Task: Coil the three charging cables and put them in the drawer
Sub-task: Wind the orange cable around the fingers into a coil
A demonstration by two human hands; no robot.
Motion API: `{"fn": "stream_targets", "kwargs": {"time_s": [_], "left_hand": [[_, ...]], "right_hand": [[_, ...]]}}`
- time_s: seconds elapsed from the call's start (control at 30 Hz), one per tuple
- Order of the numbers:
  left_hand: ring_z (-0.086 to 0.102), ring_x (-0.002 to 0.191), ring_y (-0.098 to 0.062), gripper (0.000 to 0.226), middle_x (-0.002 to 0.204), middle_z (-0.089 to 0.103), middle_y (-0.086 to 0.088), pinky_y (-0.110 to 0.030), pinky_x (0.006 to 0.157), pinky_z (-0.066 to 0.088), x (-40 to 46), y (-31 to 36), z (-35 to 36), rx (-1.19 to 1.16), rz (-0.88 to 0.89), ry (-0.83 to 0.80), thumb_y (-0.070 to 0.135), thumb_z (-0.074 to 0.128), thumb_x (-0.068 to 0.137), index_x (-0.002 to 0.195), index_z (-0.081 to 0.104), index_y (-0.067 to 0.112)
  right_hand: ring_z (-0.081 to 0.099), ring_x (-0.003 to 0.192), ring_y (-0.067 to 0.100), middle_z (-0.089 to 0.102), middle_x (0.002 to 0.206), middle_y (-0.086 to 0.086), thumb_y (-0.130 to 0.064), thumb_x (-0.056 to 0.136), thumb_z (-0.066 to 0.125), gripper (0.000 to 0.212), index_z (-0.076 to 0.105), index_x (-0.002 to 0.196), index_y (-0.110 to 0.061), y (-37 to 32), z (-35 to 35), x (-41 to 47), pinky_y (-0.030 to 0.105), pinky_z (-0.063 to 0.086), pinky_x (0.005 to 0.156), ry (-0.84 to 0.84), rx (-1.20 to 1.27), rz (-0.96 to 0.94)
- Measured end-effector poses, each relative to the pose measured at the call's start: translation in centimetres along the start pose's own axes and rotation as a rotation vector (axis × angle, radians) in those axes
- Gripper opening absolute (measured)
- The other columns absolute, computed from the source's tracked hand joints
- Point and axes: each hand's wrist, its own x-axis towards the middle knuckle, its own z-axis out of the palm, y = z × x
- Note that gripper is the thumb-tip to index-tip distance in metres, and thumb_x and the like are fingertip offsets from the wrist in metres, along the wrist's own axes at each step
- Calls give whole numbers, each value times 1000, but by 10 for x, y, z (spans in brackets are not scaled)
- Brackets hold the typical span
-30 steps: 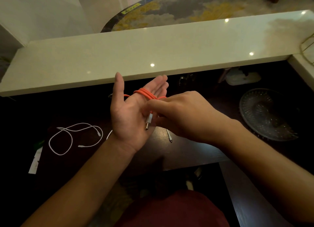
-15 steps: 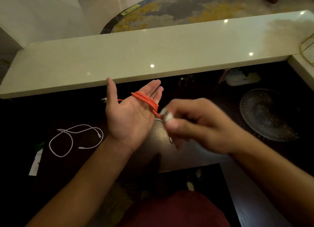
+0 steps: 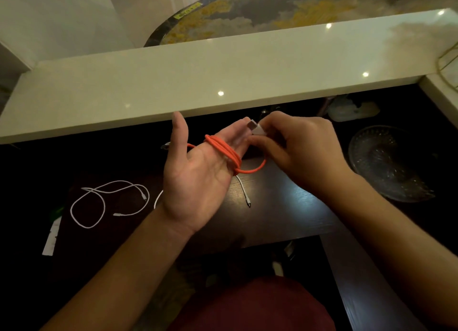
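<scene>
An orange cable [image 3: 224,152] is wound in several loops around the fingers of my left hand [image 3: 198,179], which is held palm up with the fingers straight. My right hand [image 3: 295,149] pinches the cable's white plug end [image 3: 255,128] just beyond my left fingertips; a short orange loop hangs between the hands. A white cable [image 3: 104,202] lies loose on the dark desk [image 3: 277,211] at the left. Part of a second white cable [image 3: 244,192] shows under my left hand. No drawer is visible.
A cream counter ledge [image 3: 223,75] runs across above the desk. A clear glass dish [image 3: 386,162] sits at the right, with a pale object [image 3: 352,109] behind it. A white paper strip [image 3: 50,239] lies at the desk's left edge. Dark red cloth fills the bottom.
My right hand has carried the plug end from my left palm out to the right, then up and over the left fingertips. My left hand has kept its place.
</scene>
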Motion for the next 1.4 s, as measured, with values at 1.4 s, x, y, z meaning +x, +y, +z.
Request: {"fn": "stream_targets", "kwargs": {"time_s": [1.4], "left_hand": [[25,154,-21,110,165,30,-12,-45,128,11,-1,9,12,222,52,-34,76,53,83,157,24,0]], "right_hand": [[75,80,29,76,84,10,0,91,69,20,67,111,-3,-20,-4,-5,35,62,72,-61,1009,446]]}}
